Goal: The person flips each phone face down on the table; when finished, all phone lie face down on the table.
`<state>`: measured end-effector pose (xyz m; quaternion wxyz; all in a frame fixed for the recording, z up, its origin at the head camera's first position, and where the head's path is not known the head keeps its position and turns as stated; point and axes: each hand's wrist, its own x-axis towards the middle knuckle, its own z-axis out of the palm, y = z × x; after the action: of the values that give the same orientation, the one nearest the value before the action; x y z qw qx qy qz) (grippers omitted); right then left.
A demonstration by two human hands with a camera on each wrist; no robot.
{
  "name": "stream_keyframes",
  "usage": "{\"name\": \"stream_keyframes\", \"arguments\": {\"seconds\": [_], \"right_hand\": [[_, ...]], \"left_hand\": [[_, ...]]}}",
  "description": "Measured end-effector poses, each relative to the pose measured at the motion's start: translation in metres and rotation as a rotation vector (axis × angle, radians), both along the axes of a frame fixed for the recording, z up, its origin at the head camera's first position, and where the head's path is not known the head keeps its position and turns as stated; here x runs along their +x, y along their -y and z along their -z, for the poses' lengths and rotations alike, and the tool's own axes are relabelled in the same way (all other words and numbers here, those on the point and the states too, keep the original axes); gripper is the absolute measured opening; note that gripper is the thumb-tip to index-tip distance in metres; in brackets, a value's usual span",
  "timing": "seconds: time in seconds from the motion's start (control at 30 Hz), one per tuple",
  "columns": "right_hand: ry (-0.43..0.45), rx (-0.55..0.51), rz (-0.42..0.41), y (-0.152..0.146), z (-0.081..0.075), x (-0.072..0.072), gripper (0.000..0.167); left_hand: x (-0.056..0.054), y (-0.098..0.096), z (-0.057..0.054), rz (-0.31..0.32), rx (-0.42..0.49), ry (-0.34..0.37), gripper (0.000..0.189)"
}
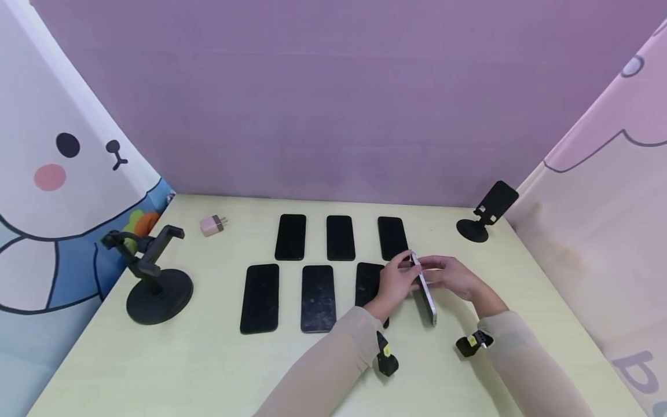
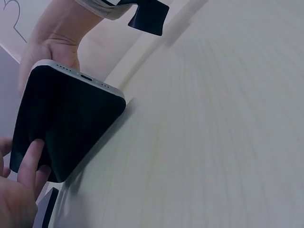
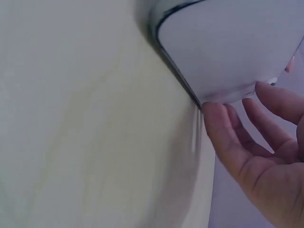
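A phone [image 1: 423,292] with a silver edge stands tilted on its long side between the two hands, its black screen [image 2: 66,118] towards the left hand and its pale back [image 3: 228,52] towards the right. The left hand [image 1: 393,284] holds it near the far end, with fingertips against the screen. From the other side, the right hand [image 1: 450,277] grips the same end, its fingers curled at the edge and corner. Partly hidden behind the left hand and wrist lies a black phone [image 1: 367,281]. Another phone [image 1: 392,234] lies just beyond the hands.
More dark phones lie in two rows, including one phone [image 1: 260,298] at the near left. A black phone stand [image 1: 160,295] and a pink charger plug [image 1: 211,225] are on the left. A small black stand [image 1: 492,205] is at the back right, by the fabric wall.
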<state>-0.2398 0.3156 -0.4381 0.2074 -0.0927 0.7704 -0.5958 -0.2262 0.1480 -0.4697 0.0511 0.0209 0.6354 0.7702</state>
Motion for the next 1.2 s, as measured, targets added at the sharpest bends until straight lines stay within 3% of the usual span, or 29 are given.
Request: {"name": "stream_keyframes", "arguments": {"seconds": [0.5,0.8,1.03,1.2], "right_hand": [[-0.003,0.113,0.044,-0.004,0.006,0.0,0.045],[0.025,0.298,0.138,-0.003,0.004,0.0,0.042],[0.044,0.364,0.182,-0.002,0.005,-0.002,0.041],[0.037,0.381,0.186,-0.001,0.001,0.0,0.041]], "left_hand": [[-0.002,0.006,0.002,0.016,-0.058,-0.018,0.042],[-0.005,0.006,0.009,0.03,-0.294,-0.061,0.042],[-0.006,0.003,0.012,0.031,-0.416,-0.082,0.043],[-0.007,0.003,0.011,0.033,-0.591,-0.19,0.041]]}}
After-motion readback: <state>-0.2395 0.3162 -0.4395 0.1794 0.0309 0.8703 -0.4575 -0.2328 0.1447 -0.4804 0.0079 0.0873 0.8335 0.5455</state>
